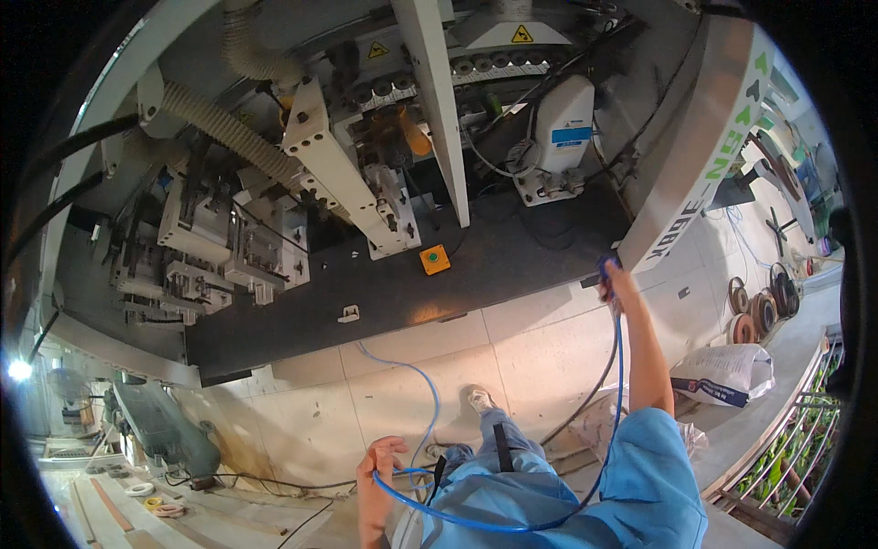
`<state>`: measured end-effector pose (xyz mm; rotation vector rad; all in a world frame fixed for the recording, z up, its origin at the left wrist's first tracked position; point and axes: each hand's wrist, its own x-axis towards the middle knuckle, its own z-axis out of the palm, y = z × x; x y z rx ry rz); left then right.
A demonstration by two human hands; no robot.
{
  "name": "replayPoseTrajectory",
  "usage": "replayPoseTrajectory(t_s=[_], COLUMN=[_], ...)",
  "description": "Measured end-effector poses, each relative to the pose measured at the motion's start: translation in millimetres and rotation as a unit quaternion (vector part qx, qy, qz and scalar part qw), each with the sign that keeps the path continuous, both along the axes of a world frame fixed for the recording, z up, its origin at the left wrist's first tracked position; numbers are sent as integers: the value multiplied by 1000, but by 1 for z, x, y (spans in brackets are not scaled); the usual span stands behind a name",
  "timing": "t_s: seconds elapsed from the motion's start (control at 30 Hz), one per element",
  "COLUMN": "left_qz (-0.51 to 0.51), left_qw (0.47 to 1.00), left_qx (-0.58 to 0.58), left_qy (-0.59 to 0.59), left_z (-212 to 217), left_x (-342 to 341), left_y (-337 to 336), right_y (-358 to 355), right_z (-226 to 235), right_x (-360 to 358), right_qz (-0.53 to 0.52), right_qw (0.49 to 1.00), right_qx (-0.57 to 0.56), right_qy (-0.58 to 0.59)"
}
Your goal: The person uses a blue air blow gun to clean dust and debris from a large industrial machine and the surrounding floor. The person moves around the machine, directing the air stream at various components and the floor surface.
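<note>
At the right end of the machine's dark bed (384, 295), my right hand (618, 285) is closed around a small dark blue tool (607, 264) that looks like an air blow gun. A blue air hose (620, 366) hangs from it along my right forearm and loops across the front of my blue shirt. Low in the middle, my left hand (377, 465) has its fingers curled, with the hose loop running through it. More of the hose trails over the floor under the bed. How tightly the left fingers grip is hard to make out.
Above the bed hang white machine heads (562, 123) and ribbed ducts (224, 128). A yellow button box (434, 259) sits on the bed. Rolls of edge strip (762, 311) and a white sack (724, 373) lie at right. A dark cable (274, 480) crosses the floor.
</note>
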<state>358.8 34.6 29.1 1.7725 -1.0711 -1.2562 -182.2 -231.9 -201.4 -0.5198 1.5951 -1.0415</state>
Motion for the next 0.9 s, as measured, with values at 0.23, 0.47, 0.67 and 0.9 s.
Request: replayPoseTrajectory(t_s=[0.23, 0.47, 0.67, 0.9], left_qz=[21, -43, -45, -52], left_qw=[999, 995, 994, 992], left_qx=[12, -27, 32, 55], left_qy=[25, -91, -94, -103], left_z=[-8, -7, -11, -14], left_x=[7, -8, -18, -17], left_y=[5, 5, 4, -4], right_y=[-21, -127, -194, -235], right_z=[11, 43, 34, 24], right_x=[121, 188, 181, 173], right_qz=[126, 197, 230, 255], right_qw=[884, 738, 716, 731], right_qx=[-12, -68, -46, 32], right_qy=[451, 642, 658, 632])
